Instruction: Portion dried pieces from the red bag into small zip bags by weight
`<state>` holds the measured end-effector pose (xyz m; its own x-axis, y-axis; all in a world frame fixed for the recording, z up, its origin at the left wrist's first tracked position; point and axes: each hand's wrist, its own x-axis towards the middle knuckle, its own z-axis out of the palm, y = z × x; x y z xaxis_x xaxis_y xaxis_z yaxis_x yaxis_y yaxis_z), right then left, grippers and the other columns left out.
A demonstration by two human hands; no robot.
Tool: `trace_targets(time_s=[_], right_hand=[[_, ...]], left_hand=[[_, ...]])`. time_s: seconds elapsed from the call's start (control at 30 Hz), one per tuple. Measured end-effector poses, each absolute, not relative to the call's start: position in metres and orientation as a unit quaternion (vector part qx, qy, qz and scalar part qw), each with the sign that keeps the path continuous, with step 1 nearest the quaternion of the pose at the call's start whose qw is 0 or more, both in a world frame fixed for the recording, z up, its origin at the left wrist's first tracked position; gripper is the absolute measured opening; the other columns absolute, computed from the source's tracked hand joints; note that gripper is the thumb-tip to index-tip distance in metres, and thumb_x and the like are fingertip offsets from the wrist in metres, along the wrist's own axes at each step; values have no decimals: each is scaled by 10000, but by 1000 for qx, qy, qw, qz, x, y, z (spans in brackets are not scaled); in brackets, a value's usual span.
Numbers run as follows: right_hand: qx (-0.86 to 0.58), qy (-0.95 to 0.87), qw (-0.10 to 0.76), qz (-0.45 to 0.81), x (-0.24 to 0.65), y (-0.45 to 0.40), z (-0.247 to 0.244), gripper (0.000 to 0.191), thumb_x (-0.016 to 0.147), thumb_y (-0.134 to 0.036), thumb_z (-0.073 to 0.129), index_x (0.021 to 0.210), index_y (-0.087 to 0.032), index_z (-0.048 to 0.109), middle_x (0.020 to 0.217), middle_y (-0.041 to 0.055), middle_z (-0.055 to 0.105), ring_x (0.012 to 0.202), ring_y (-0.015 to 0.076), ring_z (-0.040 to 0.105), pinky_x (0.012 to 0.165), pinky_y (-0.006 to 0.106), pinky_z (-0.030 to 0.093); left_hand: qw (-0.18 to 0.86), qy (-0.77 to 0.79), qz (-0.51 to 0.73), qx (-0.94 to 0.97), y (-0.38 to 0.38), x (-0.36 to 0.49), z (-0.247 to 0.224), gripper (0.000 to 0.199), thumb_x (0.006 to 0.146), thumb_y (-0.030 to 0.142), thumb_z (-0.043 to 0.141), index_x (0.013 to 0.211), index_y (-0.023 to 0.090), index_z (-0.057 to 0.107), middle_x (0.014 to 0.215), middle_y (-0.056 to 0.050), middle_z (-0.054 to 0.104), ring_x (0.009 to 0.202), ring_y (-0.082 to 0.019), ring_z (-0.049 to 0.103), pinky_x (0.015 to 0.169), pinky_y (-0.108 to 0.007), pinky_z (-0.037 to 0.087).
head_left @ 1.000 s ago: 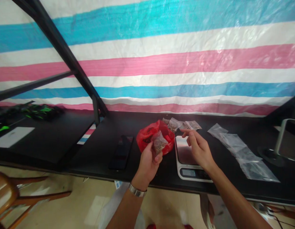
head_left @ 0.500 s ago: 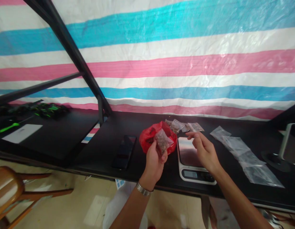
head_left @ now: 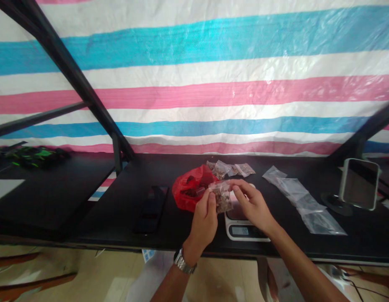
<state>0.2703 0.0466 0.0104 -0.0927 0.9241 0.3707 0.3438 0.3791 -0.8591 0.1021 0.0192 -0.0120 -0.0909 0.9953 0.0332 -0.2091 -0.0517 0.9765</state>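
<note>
Step in hand: 2-handed holding of 1 small clear packet (head_left: 221,198) of brown granular matter. The left hand (head_left: 204,224) was closed around its lower end — the right hand (head_left: 252,205) pinched its upper corner. The packet sat just beside the digital scale (head_left: 241,231) and in front of the red plastic bag (head_left: 188,193); further filled packets (head_left: 225,169) lay beyond.

A makeshift packing workspace is indicated by a striped tarpaulin (head_left: 194,84) hung behind a black surface (head_left: 103,214), on which a digital scale (head_left: 245,230), clear plastic bags (head_left: 303,201) and small filled sachets (head_left: 221,169) are laid out.
</note>
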Motion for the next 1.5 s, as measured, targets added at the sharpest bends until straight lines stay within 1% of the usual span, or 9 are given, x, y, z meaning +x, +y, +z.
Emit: trace_targets(time_s=[0.1,0.27,0.43,0.6,0.73,0.87,0.97,1.07,1.5], right_hand=[[-460,-667,498,308,268,44,12,373,1023,-570,596,1021,-249,785,952,67,761,784,215,649,681,332,503],[-460,-651,511,321,274,43,17,365,966,-583,680,983,-240,800,915,54,745,651,165,544,635,316,479],[-485,-616,499,368,283,41,14,437,937,-633,699,1008,-208,774,734,13,681,615,161,542,592,296,462],[-515,-597,491,370,296,44,9,455,933,-634,683,997,-192,766,692,4,659,603,163,561,576,290,450],[-581,-583,459,335,315,54,1,373,941,-535,663,987,-186,786,766,41,741,657,202,637,627,324,498],[-629,-648,391,179,328,58,-8,175,906,-337,689,935,-220,815,915,85,767,894,279,695,880,429,547],[-631,-665,388,95,331,57,-11,211,906,-307,704,1066,-229,819,1044,120,750,1045,324,676,995,486,523],[-639,-641,419,76,336,59,-12,279,950,-331,666,1165,-208,793,1085,138,738,1073,331,668,1024,502,511],[-641,-616,449,92,353,69,-12,241,965,-296,567,983,-207,790,1026,127,791,1057,312,691,1046,497,498]], left_hand=[[404,453,541,583,17,101,-11,236,1051,385,576,1084,232,752,1071,-98,782,1014,-252,737,956,-355,558],[364,431,534,629,20,103,-11,311,1064,332,526,1277,255,739,1205,-111,783,1182,-283,718,1071,-402,524],[358,453,518,631,22,108,-10,272,1039,328,577,1230,252,756,988,-72,798,867,-233,739,859,-321,545],[360,490,514,606,23,114,-8,209,962,342,688,1117,230,772,775,-14,744,494,-132,556,569,-255,425],[327,493,549,591,26,117,-7,200,995,350,626,1061,229,772,846,-36,746,672,-169,653,652,-253,475],[286,491,544,618,30,115,-9,273,1061,353,508,1012,223,744,809,-29,706,780,-190,683,746,-268,501],[270,497,537,626,33,114,-11,296,1081,346,472,1009,222,730,800,-23,689,771,-180,669,749,-265,493],[258,502,537,628,33,114,-12,309,1091,351,456,1006,221,722,784,-13,670,748,-170,652,747,-262,484],[222,521,483,668,33,98,-15,341,1070,370,468,919,207,727,807,-47,736,748,-194,694,747,-284,510]])
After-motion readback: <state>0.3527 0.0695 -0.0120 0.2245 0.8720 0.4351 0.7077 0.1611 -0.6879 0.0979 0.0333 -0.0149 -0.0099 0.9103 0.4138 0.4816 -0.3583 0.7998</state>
